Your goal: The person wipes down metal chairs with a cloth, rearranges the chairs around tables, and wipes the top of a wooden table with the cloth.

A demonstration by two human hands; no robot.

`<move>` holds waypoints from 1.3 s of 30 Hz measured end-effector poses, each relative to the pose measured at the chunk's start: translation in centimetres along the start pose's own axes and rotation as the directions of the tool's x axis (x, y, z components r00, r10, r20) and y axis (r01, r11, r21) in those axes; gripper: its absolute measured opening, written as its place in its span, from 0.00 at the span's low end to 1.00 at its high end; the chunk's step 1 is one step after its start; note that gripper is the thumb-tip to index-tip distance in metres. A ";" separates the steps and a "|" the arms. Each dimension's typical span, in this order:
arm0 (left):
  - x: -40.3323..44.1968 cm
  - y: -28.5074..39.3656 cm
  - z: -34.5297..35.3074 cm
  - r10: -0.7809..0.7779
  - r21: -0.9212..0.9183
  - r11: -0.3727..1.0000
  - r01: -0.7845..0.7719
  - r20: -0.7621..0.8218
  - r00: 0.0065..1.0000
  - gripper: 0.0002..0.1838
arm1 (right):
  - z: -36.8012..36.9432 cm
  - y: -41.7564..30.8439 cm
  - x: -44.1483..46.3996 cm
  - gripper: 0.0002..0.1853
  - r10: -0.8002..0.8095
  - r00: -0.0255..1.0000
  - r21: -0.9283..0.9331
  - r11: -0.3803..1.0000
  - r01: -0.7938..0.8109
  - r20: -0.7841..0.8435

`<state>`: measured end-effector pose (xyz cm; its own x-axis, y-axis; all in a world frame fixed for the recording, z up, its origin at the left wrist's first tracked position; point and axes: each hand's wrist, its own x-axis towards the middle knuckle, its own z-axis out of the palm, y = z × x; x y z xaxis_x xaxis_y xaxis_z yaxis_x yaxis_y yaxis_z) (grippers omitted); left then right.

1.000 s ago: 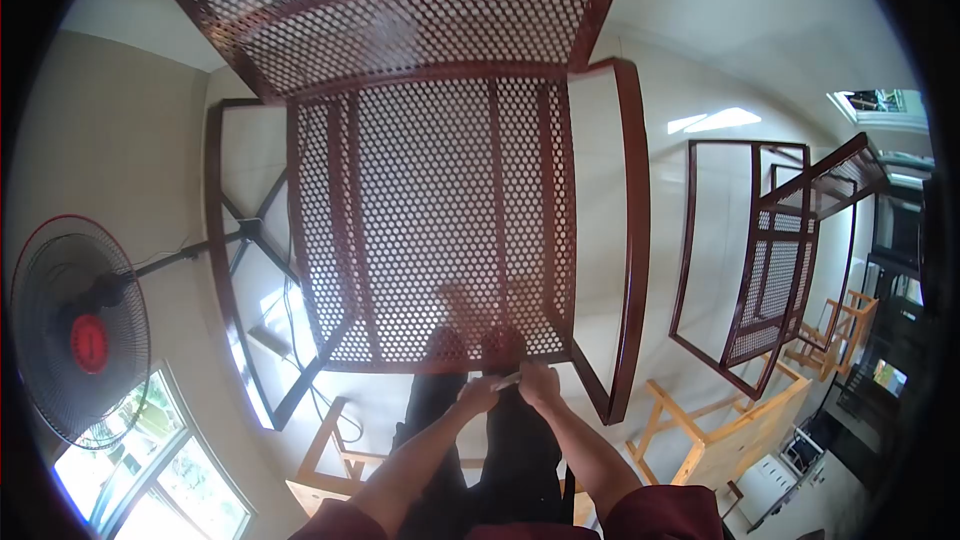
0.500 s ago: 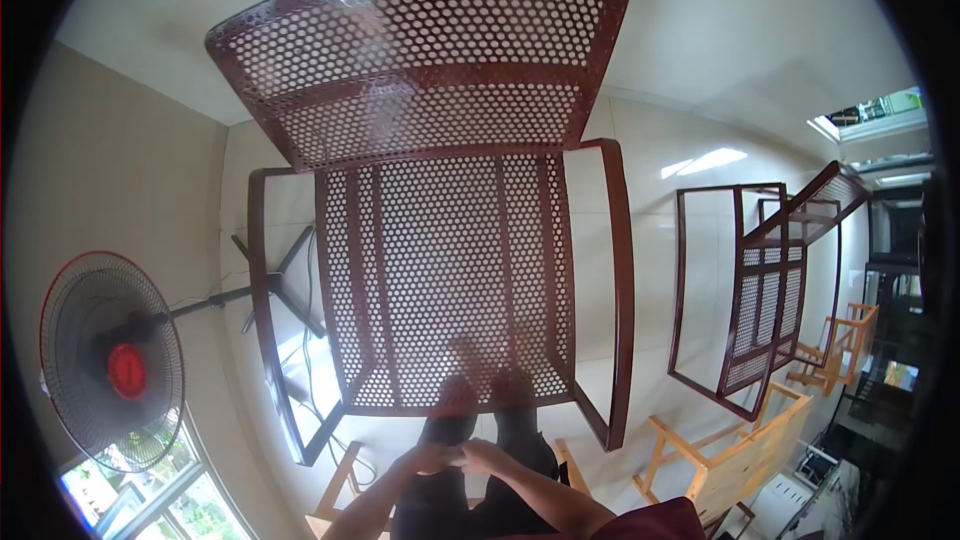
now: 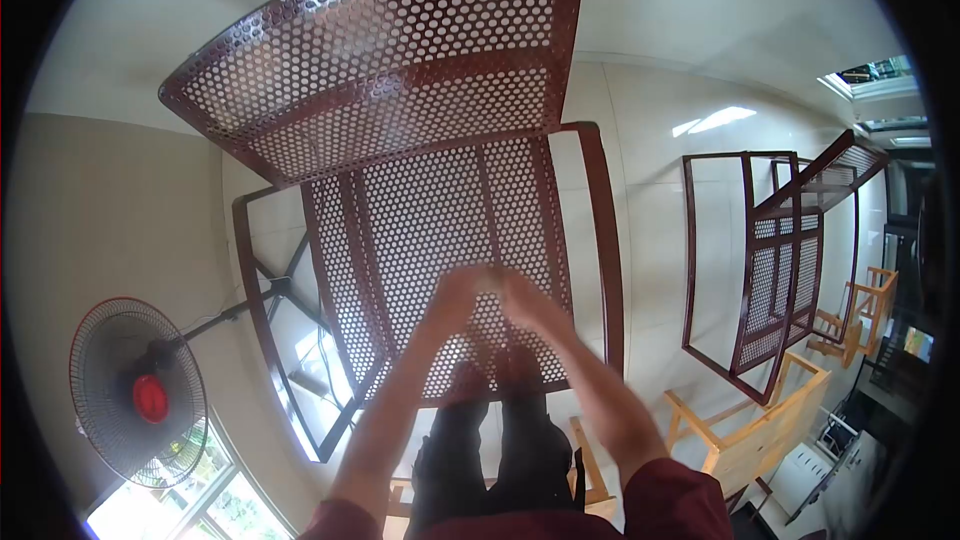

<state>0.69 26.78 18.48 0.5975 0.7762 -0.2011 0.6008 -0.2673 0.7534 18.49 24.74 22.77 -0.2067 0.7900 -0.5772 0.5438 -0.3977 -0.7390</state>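
Observation:
My left hand (image 3: pixel 460 298) and my right hand (image 3: pixel 523 300) are stretched out in front of me, close together. Both are smeared by motion, so their fingers do not show clearly, and whether they touch cannot be made out. Behind them in the head view is the perforated seat (image 3: pixel 420 210) of a dark red metal chair. Its tilted backrest (image 3: pixel 400 70) rises beyond the seat, and an armrest frame (image 3: pixel 605 240) stands on each side. No object is visible in either hand. My dark-trousered legs (image 3: pixel 450 450) reach the seat's front edge, where my feet look blurred.
At the left is a fan (image 3: pixel 150 398) with a red centre, its stand (image 3: pixel 280 287) beside the chair. A second dark red metal chair (image 3: pixel 775 290) stands on the tiled floor (image 3: pixel 650 270) at the right. Wooden furniture (image 3: pixel 770 430) is near the lower right.
Both hands have moved forward from above my lap to over the chair seat, with my arms extending. The camera view has tilted and shifted slightly.

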 end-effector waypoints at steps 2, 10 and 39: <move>8.5 4.4 -6.1 0.087 0.069 0.995 -0.067 -0.348 0.934 0.24 | -9.3 -7.0 2.6 0.28 -0.271 0.932 -0.096 0.962 0.255 -0.240; 31.7 12.8 -21.2 0.442 0.684 0.726 0.074 -0.545 0.712 0.39 | -27.9 -15.7 16.8 0.31 -0.838 0.209 -0.839 0.533 0.113 -0.504; 28.3 -6.6 1.2 0.363 0.569 0.820 -0.057 -0.441 0.821 0.39 | -10.8 8.3 24.9 0.41 -0.606 0.491 -0.663 0.745 0.076 -0.625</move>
<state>14.28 49.84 7.03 0.4743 0.7919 0.3846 0.7612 -0.5884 0.2728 26.68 46.16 6.04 0.0774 0.9211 0.3815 0.9284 0.0730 -0.3644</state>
